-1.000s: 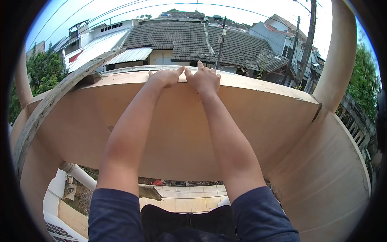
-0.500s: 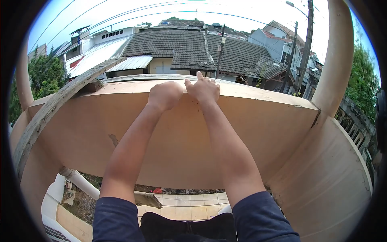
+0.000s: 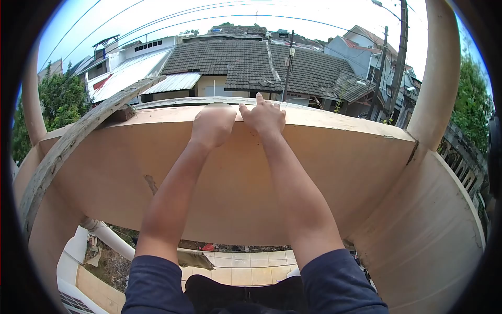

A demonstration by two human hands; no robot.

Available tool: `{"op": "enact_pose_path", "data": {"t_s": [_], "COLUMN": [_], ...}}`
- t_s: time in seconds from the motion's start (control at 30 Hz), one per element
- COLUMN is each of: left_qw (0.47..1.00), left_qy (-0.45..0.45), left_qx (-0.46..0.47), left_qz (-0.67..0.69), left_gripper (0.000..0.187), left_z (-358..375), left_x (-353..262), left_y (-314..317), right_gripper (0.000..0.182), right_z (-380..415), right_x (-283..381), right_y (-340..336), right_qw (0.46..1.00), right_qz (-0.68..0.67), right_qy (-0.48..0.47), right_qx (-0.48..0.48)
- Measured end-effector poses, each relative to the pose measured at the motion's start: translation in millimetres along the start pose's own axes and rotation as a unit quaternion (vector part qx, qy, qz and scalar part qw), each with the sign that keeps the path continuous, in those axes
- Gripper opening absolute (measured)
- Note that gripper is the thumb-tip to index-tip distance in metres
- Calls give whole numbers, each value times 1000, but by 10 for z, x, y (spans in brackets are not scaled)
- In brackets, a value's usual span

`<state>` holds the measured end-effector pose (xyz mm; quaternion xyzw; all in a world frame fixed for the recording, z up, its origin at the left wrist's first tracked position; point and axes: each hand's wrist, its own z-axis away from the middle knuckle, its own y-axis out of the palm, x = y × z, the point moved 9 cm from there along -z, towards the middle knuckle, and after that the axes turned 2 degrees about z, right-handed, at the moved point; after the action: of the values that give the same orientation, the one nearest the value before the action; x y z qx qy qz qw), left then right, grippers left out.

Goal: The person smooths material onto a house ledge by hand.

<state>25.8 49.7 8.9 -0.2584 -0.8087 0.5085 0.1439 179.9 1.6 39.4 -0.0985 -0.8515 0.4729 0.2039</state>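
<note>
Both arms reach forward to the top of a peach-painted parapet wall point(image 3: 324, 157). My left hand point(image 3: 213, 125) is closed on the wall's top edge, its knuckles smeared by motion. Its fingertips are out of sight, so what lies in them, if anything, cannot be seen. Just to its right, my right hand point(image 3: 264, 116) lies on the same edge with its fingers spread and nothing in it. Beyond the hands, a long wooden strip point(image 3: 183, 99) runs along the far side of the wall top.
A weathered wooden beam point(image 3: 78, 128) slants across the left side, near a brick-like block point(image 3: 120, 113) on the ledge. Round columns point(image 3: 436, 78) stand at both ends. Below the wall opens a drop to a tiled floor point(image 3: 251, 269). Tiled roofs point(image 3: 219, 57) and overhead wires lie beyond.
My left hand has shifted slightly down and to the left along the edge and is now blurred. My right hand stays in place. The view has turned very slightly.
</note>
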Motion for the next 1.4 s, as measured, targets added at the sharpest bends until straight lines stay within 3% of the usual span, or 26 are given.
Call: {"op": "enact_pose_path", "data": {"t_s": [0.07,0.2,0.3,0.33,0.4,0.43,0.5,0.53,0.57,0.63,0.67,0.73,0.77,0.83,0.87,0.93,0.97,1.03,1.17,1.23,1.3,1.33,1.4], "left_qw": [969,966,996,996,962,961,984,993,994,999,999,981,981,995,995,999,999,983,975,984,997,998,996], "left_qy": [57,41,0,-2,-95,-96,-70,-56,-51,12,18,25,20,-64,-68,25,23,-7,-74,-15,44,46,50], "left_qx": [-233,-221,86,88,233,235,160,101,99,-34,-38,-188,-190,18,17,44,43,179,205,178,49,46,-67], "left_qz": [60,124,21,22,106,105,-17,2,-1,36,35,38,39,76,77,9,8,39,37,22,-26,-26,32], "left_gripper": [54,51,63,63,69,69,70,68,68,63,63,53,53,57,57,58,58,61,66,65,66,66,59], "left_z": [348,131,-388,-542,-662,-660,-678,-540,-339,-35,64,298,268,70,-47,-425,-711,-1027,-748,-881,-592,-498,-272], "left_x": [-117,-87,67,86,216,235,256,198,169,2,-58,-127,-134,-74,-5,27,136,278,125,263,125,89,51], "left_y": [-355,-413,-19,-56,224,308,289,171,156,-90,-54,-283,-339,-242,-210,127,262,557,265,536,313,307,95], "right_gripper": [83,85,85,86,86,86,85,84,84,83,82,82,82,80,81,81,81,82,80,80,79,79,79], "right_z": [16,26,20,24,17,16,17,9,-8,23,15,17,23,27,25,31,32,23,52,31,4,5,3], "right_x": [7,-7,-9,-9,-6,-8,-15,-14,-20,-17,-15,-30,-10,4,-3,-21,-26,-11,-19,-10,-39,-35,-22], "right_y": [-12,-5,4,-3,0,-1,6,23,23,-21,-5,-21,-18,-39,-30,-8,-12,15,-50,-30,-47,-58,-12], "right_qw": [1000,1000,1000,1000,1000,999,1000,1000,1000,999,999,1000,1000,1000,1000,1000,1000,1000,999,999,998,999,999], "right_qz": [0,8,-8,-15,-21,-28,-28,-29,-29,-28,-29,-25,-22,-19,-14,-10,-11,-14,-26,-25,-27,-31,-32], "right_qy": [-4,7,-5,-4,-6,-5,1,-1,-2,-2,-3,-2,-3,-5,1,6,5,2,-5,-5,-5,-7,-10], "right_qx": [-8,3,-29,-26,-20,-17,-14,-11,-10,-18,-18,-17,-12,-6,1,9,8,5,-26,-28,-51,-41,-38]}}
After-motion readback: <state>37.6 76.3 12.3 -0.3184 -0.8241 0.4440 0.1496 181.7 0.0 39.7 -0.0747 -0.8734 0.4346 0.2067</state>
